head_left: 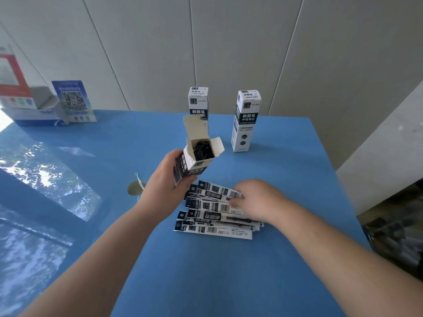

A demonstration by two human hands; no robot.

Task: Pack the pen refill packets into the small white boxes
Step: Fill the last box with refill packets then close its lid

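My left hand (163, 179) grips a small white box (196, 161) with black print, held tilted above the table. Its top flaps stand open and dark packet ends show inside. Below it, several pen refill packets (212, 216) lie fanned in a loose pile on the blue table (286, 179). My right hand (254, 200) rests on the right end of that pile, fingers curled onto the top packets. Two more white boxes stand upright and closed farther back, one (198, 101) behind the held box and one (245, 121) to its right.
A blue QR-code sign (74, 101) and a white-and-blue carton (36, 115) stand at the table's far left corner. A small round disc (135, 187) lies left of my left wrist. A grey wall runs behind; a white ledge (377, 156) borders the table's right edge.
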